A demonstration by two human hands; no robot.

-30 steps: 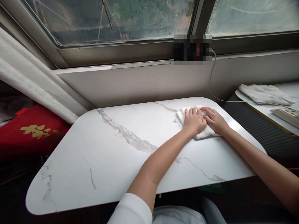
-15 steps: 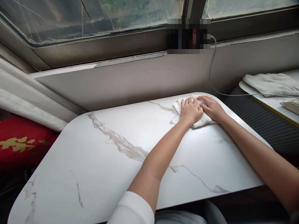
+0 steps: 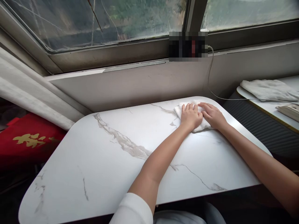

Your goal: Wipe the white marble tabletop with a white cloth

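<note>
A folded white cloth (image 3: 177,109) lies on the white marble-patterned table (image 3: 98,168), close to its far right corner. Flat on top of it rests my left hand (image 3: 191,116), open, its fingers stretched out and slightly spread. My right hand (image 3: 213,115) presses on the cloth's right side with fingers extended toward the left hand, also open. The two hands touch or nearly touch at the left thumb and the right fingers. Much of the cloth is hidden under both palms.
Behind the table runs a wall ledge (image 3: 130,84) below a window (image 3: 140,18). A thin white cable (image 3: 209,81) hangs at the right, near another white cloth (image 3: 268,89) on a side surface. At the left are a curtain (image 3: 35,90) and red fabric (image 3: 28,137).
The view has tilted, so the table and window appear slightly lower. Both hands stay on the cloth in nearly the same spot on the table.
</note>
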